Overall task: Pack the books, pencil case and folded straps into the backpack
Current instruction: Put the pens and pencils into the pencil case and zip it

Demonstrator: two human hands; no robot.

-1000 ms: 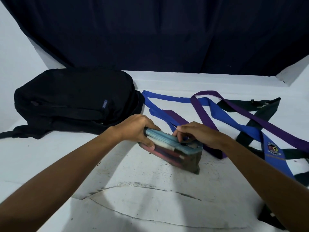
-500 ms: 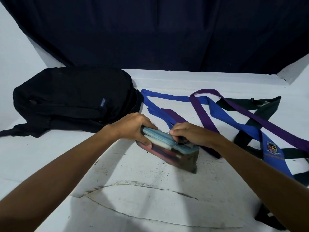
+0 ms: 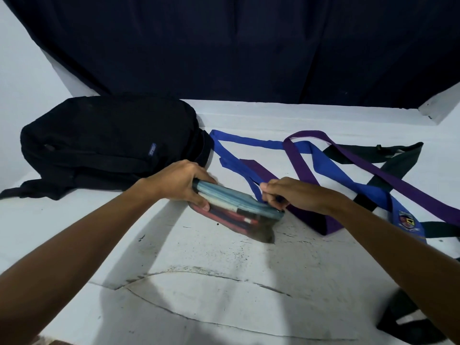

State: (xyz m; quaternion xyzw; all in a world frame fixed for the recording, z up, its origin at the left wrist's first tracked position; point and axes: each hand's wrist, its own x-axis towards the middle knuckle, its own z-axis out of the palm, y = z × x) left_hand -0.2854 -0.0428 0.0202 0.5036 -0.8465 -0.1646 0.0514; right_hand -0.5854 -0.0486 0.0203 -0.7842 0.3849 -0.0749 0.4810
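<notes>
Pencil case of clear plastic with blue zip edge (image 3: 236,211) stands on white table (image 3: 224,282) — left hand (image 3: 181,185) grips its end to steady it, right hand (image 3: 286,195) pinches the zipper end, likely closing it.

Black backpack (image 3: 99,143) with a small blue label (image 3: 151,149). See-through pencil case (image 3: 236,212) topped by a pale blue-grey band, with red, dark blue and white showing inside. Royal blue strap (image 3: 321,168) bearing a crest of red, yellow and black (image 3: 407,221); purple strap (image 3: 388,178); black strap (image 3: 398,158). White worktop (image 3: 224,282) flecked with black marks and thin dark lines. Dark navy curtain (image 3: 236,46) behind.
</notes>
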